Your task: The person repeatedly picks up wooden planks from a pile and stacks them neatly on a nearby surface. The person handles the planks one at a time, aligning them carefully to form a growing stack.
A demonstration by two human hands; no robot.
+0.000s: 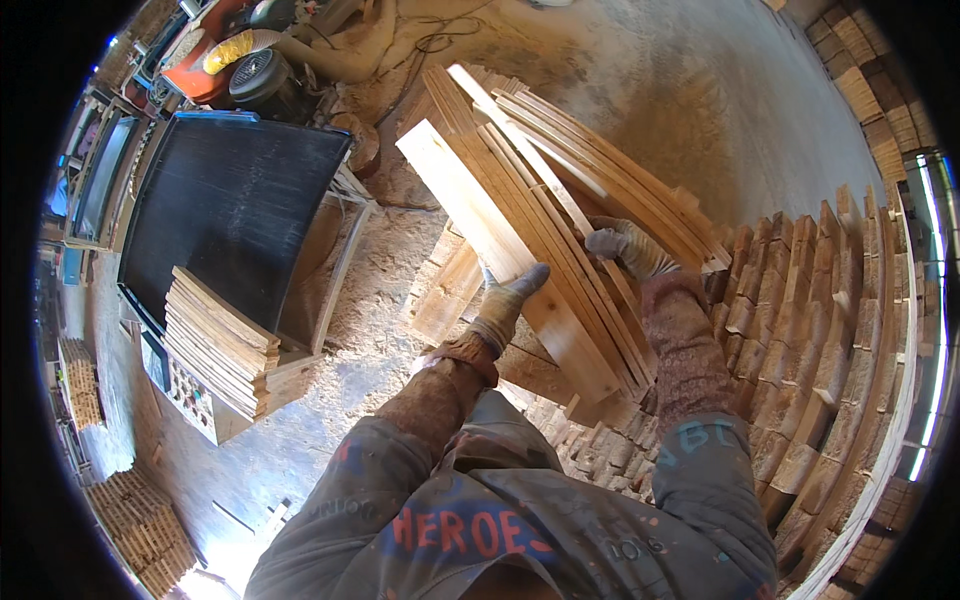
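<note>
A pale, freshly planed wooden plank (467, 202) lies slanted across the top of a pile. My gloved left hand (508, 303) grips its left edge, the thumb over its upper face and the other fingers mostly hidden beneath. My gloved right hand (630, 247) closes round a narrow wooden board (535, 150) that stands on edge to the right of the plank. Between the two hands, several darker boards (520, 220) lie side by side. Beyond my right hand, more stacked boards (610, 165) fan out along the pile's right side.
On the left stands a machine with a black, sloping top (240, 205), and a stack of short boards (220, 340) sits at its near end. Rows of stacked timber (800, 330) rise at the right. Sawdust (375, 265) covers the floor between machine and pile. A motor (265, 80) stands behind.
</note>
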